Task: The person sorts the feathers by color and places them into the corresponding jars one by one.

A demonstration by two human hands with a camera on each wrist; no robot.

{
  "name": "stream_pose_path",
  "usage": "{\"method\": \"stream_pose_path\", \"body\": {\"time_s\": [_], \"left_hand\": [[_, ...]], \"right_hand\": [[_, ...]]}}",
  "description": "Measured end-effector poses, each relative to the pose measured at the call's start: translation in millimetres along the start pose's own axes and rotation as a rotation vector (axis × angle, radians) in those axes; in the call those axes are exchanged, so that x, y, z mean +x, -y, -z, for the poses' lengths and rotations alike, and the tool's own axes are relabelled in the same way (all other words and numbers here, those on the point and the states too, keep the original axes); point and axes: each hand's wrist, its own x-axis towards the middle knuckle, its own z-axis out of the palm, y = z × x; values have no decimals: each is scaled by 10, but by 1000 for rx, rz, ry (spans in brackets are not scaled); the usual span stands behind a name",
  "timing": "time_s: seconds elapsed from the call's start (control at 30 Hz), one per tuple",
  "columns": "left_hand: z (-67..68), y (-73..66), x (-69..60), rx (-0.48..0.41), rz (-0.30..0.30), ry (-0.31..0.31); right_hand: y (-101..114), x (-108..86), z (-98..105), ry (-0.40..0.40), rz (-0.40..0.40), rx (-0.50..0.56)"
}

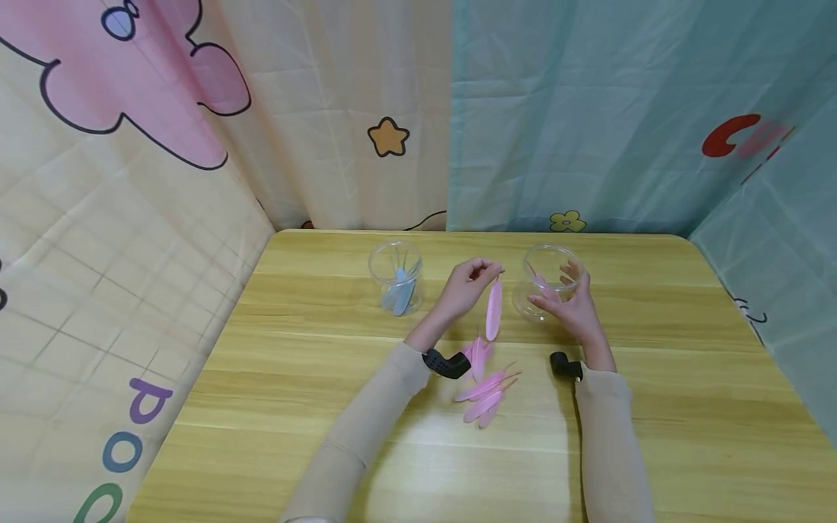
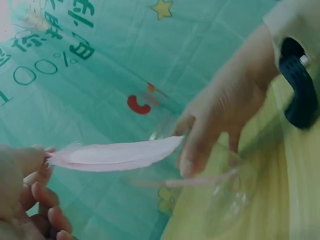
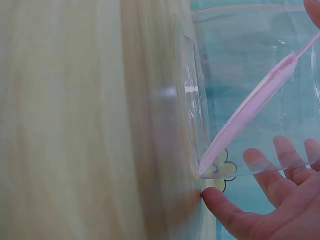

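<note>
At the wood-grain table [image 1: 281,363], the left hand [image 1: 466,288] pinches a pink feather [image 1: 494,311], likely needing lowering into the clear cup [image 3: 235,65] the right hand [image 1: 579,308] grips.

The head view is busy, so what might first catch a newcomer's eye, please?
Probably the pink feather pinched in the left hand, beside the clear cup that the right hand holds. Next, perhaps, the loose pink feathers on the table and the blue feathers in the other cup, at left.
</note>
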Motion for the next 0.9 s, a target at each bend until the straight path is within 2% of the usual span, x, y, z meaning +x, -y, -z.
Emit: {"method": "stream_pose_path", "body": {"time_s": [0.23,0.37,0.47,0.63,0.77,0.9], "left_hand": [[-182,-227,266,-167,-113,-135],[-270,-404,336,-242,-177,-203],[-323,-510,358,-287,-191,-269],[-406,-525,421,-332,-199,-358],[-466,-473,431,-296,-207,-395],[-524,-378,422,-258,-224,-405]], "right_hand": [[129,-34,-7,12,-11,27],[289,-95,-10,21,-16,41],[326,-108,-13,24,-27,46],[174,-49,-7,13,-45,29],[72,-20,-8,5,-34,2],[50,-9,-6,3,-25,-9]]}}
